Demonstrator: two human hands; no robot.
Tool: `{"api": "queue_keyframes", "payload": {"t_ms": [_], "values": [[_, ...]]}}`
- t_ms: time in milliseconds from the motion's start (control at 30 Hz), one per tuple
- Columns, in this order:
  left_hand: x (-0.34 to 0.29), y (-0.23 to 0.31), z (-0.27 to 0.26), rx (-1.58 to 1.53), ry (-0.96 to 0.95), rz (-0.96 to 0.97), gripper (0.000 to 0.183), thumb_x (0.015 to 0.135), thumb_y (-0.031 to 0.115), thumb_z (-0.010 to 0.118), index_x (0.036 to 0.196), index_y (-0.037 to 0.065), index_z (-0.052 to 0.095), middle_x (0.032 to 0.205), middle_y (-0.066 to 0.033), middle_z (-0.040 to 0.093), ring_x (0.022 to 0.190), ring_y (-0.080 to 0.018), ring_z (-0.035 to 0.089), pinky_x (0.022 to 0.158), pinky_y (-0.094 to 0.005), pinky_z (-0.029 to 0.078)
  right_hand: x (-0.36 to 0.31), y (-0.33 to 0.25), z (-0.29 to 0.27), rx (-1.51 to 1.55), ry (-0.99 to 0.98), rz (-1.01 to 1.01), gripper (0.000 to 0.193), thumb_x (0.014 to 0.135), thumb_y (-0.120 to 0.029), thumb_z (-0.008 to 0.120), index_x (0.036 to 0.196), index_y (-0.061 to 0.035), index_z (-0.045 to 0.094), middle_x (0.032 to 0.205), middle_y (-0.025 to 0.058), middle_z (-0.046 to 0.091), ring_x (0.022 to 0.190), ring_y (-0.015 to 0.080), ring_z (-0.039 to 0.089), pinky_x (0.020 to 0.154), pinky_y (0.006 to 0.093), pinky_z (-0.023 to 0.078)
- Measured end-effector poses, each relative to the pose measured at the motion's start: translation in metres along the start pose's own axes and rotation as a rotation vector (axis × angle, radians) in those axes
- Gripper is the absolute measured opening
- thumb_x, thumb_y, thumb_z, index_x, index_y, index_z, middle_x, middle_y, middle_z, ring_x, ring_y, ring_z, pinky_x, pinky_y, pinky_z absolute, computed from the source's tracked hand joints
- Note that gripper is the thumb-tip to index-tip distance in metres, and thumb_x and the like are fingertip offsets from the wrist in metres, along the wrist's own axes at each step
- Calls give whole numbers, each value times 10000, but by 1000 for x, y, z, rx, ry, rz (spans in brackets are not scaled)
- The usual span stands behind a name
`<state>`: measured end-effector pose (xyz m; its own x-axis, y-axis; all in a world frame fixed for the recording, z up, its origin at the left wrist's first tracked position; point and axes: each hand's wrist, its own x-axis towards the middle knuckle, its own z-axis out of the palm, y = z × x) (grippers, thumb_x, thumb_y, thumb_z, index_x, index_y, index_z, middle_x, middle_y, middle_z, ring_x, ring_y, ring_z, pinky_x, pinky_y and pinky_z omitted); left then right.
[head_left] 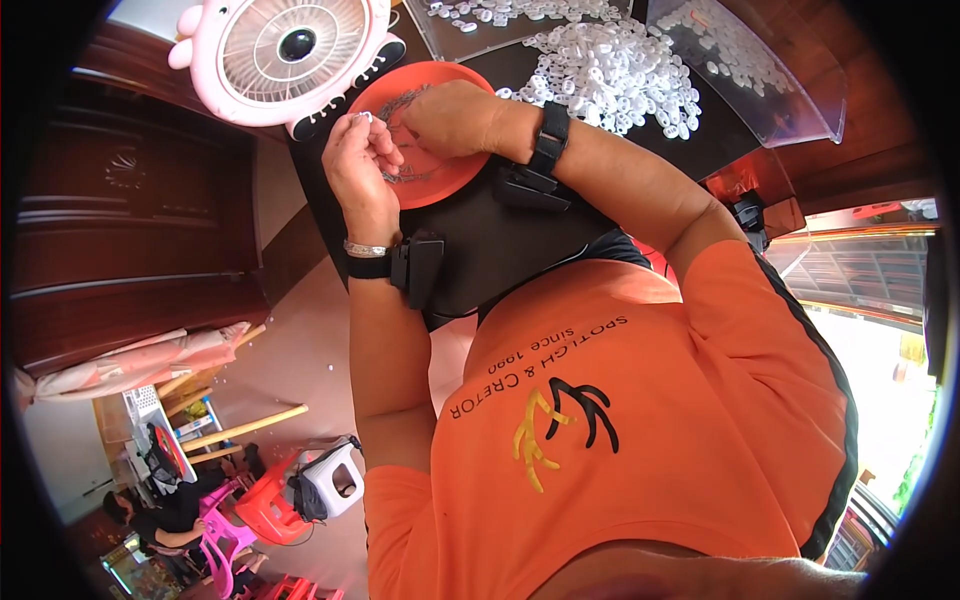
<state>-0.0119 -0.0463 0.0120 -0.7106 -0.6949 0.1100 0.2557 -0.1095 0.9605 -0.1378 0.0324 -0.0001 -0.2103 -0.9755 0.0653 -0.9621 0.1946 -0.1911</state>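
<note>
Between the fingertips of my left hand [362, 170] is a small white plastic piece [366, 116], pinched above the left side of an orange-red bowl [445, 188]. My right hand [448, 115] reaches down into that bowl, with its fingers curled together among many thin grey metal pieces [408, 178]. Whatever its fingertips hold, if anything, is too small or hidden to make out. Beyond my right wrist lies a heap of small white plastic pieces [610, 75], of an oval shape with openings in them.
A pink animal-shaped fan [297, 45] stands left of the bowl on the dark table [480, 240]. Clear plastic bins [800, 105] with more white pieces stand at the far side. At lower left, another person [170, 535] sits near a red plastic stool [268, 505].
</note>
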Motion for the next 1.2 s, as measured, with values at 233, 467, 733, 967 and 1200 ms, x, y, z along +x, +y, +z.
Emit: {"api": "queue_keyframes", "payload": {"t_ms": [233, 467, 733, 967, 1200], "values": [[-3, -3, 1, 32, -32, -16, 200, 891, 173, 475, 754, 42, 540, 598, -11, 490, 470, -102, 464, 433, -212, 333, -6, 15, -3, 252, 221, -39, 199, 777, -158, 596, 930, -32, 614, 837, 162, 655, 801, 326, 630, 724, 395, 501], [-5, -6, 4, 121, -99, -33, 201, 927, 180, 468, 851, 21, 565, 624, -4, 478, 504, -91, 441, 461, -211, 336, 0, 29, -17, 1320, 165, -26, 152, 901, -141, 593, 962, -3, 614, 850, 15, 636, 737, 66, 577, 659, 201, 471], [-9, -1, 10, 154, -85, -36, 217, 934, 183, 465, 820, 23, 555, 599, 16, 433, 492, -72, 414, 444, -201, 306, -6, 19, -26, 1395, 162, 27, 218, 899, -259, 625, 875, -42, 610, 747, -19, 601, 678, 59, 549, 623, 199, 456], [-11, -2, 17, 142, -123, -16, 203, 915, 195, 477, 786, 50, 538, 600, 30, 414, 492, -62, 403, 448, -192, 278, -5, 17, -23, 1306, 171, -43, 264, 908, -287, 612, 813, -41, 590, 692, -24, 556, 618, 53, 484, 592, 205, 427], [-11, -4, 15, 135, -113, 4, 189, 906, 186, 484, 781, 56, 539, 604, 28, 421, 497, -60, 402, 449, -192, 279, -5, 16, -24, 1312, 206, -59, 258, 913, -276, 605, 816, -37, 591, 689, -26, 547, 637, 57, 487, 610, 212, 428]]}}
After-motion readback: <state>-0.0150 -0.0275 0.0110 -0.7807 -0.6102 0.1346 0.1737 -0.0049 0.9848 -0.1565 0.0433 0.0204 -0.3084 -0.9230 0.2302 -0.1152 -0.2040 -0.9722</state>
